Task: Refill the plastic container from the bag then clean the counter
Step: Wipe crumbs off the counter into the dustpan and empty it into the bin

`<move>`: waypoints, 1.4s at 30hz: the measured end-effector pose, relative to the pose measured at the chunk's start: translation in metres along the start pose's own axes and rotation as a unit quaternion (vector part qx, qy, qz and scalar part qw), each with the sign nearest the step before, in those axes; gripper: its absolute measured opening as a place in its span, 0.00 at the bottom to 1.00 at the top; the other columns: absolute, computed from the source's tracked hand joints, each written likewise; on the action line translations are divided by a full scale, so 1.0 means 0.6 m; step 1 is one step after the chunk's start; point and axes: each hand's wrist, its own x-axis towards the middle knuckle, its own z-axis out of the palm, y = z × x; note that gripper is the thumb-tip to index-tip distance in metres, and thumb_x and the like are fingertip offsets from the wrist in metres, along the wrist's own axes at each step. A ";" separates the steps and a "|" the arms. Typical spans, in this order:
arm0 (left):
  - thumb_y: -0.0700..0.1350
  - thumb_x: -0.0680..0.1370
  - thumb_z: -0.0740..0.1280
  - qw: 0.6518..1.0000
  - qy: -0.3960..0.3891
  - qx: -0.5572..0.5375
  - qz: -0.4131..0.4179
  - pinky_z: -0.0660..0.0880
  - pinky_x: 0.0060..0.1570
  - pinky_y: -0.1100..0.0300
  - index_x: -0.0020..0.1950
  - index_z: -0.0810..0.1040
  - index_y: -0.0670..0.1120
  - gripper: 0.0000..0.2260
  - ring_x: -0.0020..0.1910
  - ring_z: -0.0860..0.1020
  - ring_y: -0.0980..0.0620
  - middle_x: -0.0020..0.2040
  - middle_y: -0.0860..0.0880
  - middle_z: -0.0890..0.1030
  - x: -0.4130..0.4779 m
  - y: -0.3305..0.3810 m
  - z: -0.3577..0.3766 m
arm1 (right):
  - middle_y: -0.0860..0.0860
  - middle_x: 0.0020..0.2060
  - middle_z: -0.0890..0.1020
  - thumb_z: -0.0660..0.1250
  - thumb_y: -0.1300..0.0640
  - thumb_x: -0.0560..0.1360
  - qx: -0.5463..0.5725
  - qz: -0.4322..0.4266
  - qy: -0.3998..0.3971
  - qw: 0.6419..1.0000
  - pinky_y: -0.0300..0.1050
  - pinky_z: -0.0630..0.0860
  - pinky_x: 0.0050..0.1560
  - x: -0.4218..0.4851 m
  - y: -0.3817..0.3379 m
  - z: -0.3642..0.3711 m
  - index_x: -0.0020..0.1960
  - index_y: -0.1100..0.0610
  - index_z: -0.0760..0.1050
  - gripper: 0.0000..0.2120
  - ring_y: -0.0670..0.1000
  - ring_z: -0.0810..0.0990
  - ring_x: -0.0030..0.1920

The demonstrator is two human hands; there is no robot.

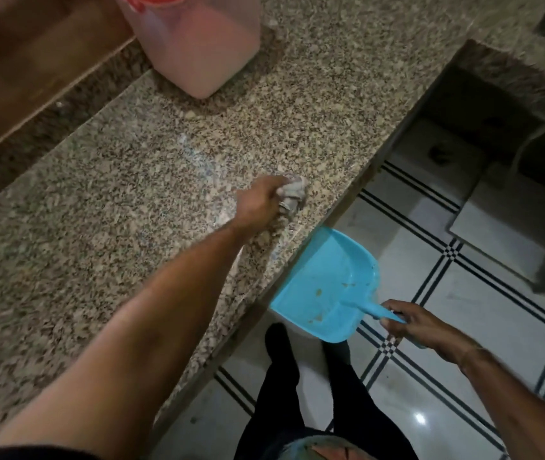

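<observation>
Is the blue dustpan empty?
No: a few brown crumbs lie in the dustpan, which the right hand holds at the counter edge.

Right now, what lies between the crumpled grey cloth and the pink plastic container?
Head view: only bare speckled granite counter, with a faint pale smear.

speckled granite counter (131,167), glossy plastic dustpan (324,287)

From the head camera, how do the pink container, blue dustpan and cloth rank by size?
1. The pink container and blue dustpan: about alike; the container is farther and cut off by the top edge, so unranked.
2. The cloth: smallest, partly hidden in the left hand.
</observation>
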 end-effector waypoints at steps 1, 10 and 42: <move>0.52 0.86 0.60 0.999 0.025 -0.042 -0.018 0.78 0.59 0.49 0.63 0.80 0.55 0.11 0.47 0.81 0.63 0.54 0.56 0.83 -0.012 -0.001 -0.018 | 0.51 0.39 0.78 0.71 0.53 0.80 -0.007 -0.003 0.000 1.000 0.38 0.72 0.40 0.004 -0.004 -0.001 0.55 0.56 0.81 0.08 0.46 0.76 0.39; 0.44 0.85 0.57 0.873 0.264 0.036 -0.408 0.74 0.64 0.40 0.74 0.68 0.61 0.20 0.61 0.77 0.37 0.70 0.44 0.71 -0.202 -0.198 -0.063 | 0.47 0.38 0.80 0.72 0.42 0.75 -0.040 -0.035 -0.038 0.998 0.49 0.74 0.47 0.044 -0.008 -0.027 0.52 0.51 0.81 0.13 0.49 0.79 0.40; 0.44 0.85 0.60 0.836 0.362 -0.029 -0.411 0.72 0.31 0.61 0.73 0.65 0.55 0.17 0.39 0.73 0.53 0.58 0.47 0.70 -0.187 -0.002 0.078 | 0.48 0.36 0.80 0.70 0.47 0.79 -0.151 -0.084 -0.148 0.974 0.39 0.77 0.44 0.089 -0.022 -0.154 0.55 0.60 0.80 0.15 0.43 0.78 0.37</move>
